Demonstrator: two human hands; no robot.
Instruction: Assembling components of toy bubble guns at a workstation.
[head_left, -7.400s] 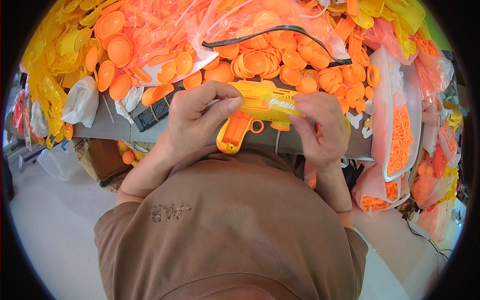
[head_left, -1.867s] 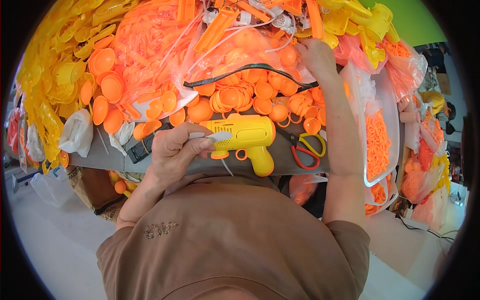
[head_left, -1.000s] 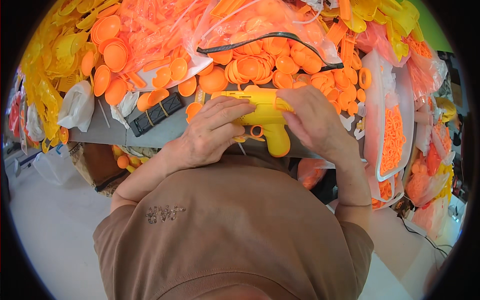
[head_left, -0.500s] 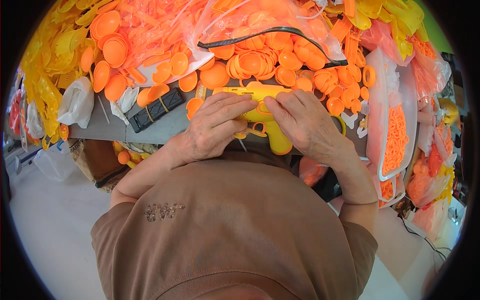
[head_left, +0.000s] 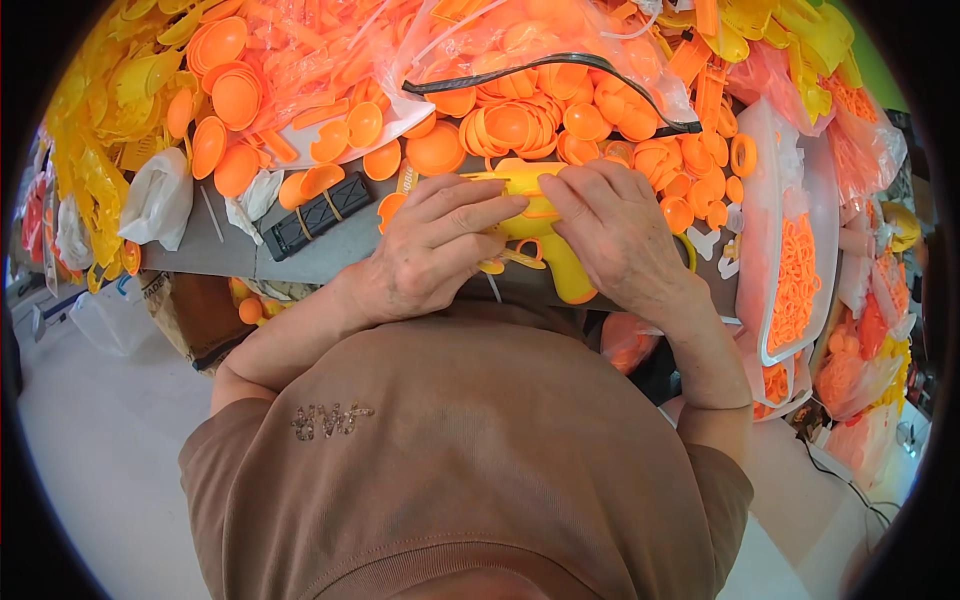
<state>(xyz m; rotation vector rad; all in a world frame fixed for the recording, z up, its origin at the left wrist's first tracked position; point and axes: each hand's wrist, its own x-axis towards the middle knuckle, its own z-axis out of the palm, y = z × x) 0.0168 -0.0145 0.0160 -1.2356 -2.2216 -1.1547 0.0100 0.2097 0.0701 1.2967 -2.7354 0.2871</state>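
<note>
Between my two hands is a yellow toy gun [head_left: 568,268], its handle pointing down toward my chest. My left hand [head_left: 425,245] grips the front end, with fingers laid over the top of the body. My right hand [head_left: 625,240] closes around the rear, thumb and fingertips pressed on the upper edge. An orange trigger part [head_left: 527,254] shows below the body beside the left fingers. Much of the gun's body is hidden under both hands.
Heaped orange cups [head_left: 510,127] and orange parts in clear bags cover the table's far side. Yellow shells [head_left: 130,90] pile up at left. A black banded block [head_left: 318,215] lies left of my hands. At right stands a clear bin [head_left: 828,215] with small orange rings.
The toy gun has turned in my hands, so the slotted top edge seen before is now mostly out of sight. My left fingers have slid rightward along it. The whole view has shifted slightly.
</note>
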